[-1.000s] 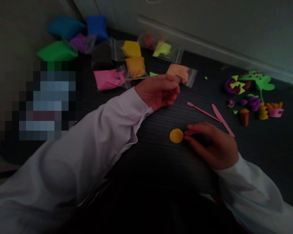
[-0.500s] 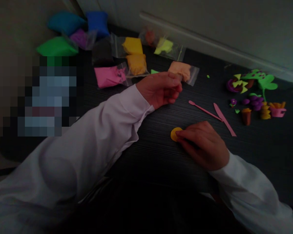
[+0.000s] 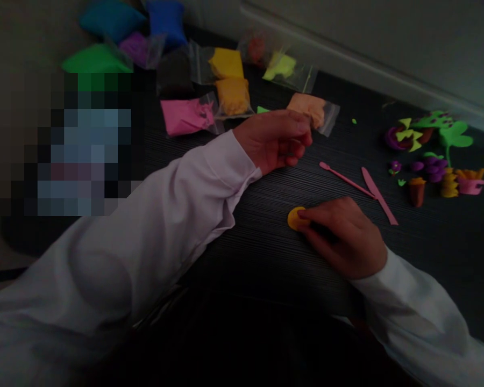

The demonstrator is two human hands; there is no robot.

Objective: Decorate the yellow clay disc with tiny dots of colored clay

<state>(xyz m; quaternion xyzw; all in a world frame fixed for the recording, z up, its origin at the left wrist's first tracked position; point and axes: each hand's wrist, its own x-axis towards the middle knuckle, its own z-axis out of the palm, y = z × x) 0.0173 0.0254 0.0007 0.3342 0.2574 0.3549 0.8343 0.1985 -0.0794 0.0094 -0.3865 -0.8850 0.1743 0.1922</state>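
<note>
My right hand (image 3: pixel 344 236) is low over the dark table, its thumb and fingertips closed on the right side of a flat yellow clay disc (image 3: pixel 293 219). The disc lies on the table, and the fingers cover part of it. Farther forward, my left hand (image 3: pixel 276 140) is raised with curled fingers and its thumb against the index finger. Whatever may be between those fingertips is hidden. Just beyond it lies a bag of peach clay (image 3: pixel 306 110). A pink stick tool (image 3: pixel 349 180) and a pink plastic knife (image 3: pixel 379 196) rest beyond my right hand.
Bags of clay spread across the back left, among them pink (image 3: pixel 185 116), orange (image 3: pixel 232 97) and blue (image 3: pixel 167 24). Small clay models stand at the right, including purple balls (image 3: pixel 433 167) and a pink basket (image 3: pixel 471 186). A pale wall (image 3: pixel 367 48) borders the table behind.
The camera view has shifted slightly, moving the scene right and up in the picture. Both hands keep nearly the same poses, with the right fingers still on the yellow disc.
</note>
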